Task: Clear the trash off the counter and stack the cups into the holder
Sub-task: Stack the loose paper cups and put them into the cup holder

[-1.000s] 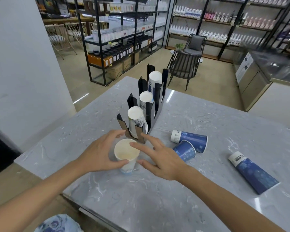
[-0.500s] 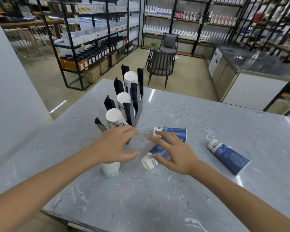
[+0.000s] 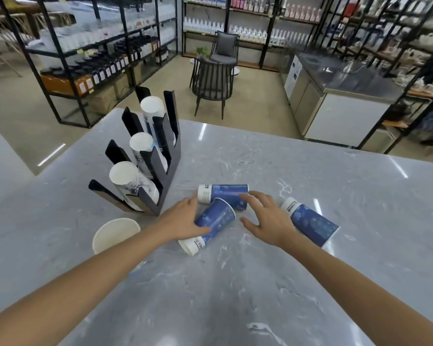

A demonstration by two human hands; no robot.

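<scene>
A black cup holder (image 3: 171, 156) stands on the grey marble counter (image 3: 235, 295) with three white cup stacks leaning in its slots. Three blue paper cups lie on their sides to its right. My left hand (image 3: 183, 221) rests against the near blue cup (image 3: 216, 218), thumb laid over it, fingers apart. Spread open beside that cup is my right hand (image 3: 268, 221), its fingertips reaching the far blue cup (image 3: 223, 192). The third blue cup (image 3: 313, 224) lies just right of my right hand. A white cup (image 3: 113, 233) stands upright near my left forearm.
The counter's far edge runs behind the holder, with floor beyond. A dark chair (image 3: 214, 78) and black shelving racks (image 3: 98, 46) full of bottles stand further back. A steel service counter (image 3: 335, 96) sits at the right.
Both hands have left the white cup and moved right to the lying blue cups. The left hand now touches the near blue cup. The view has shifted right.
</scene>
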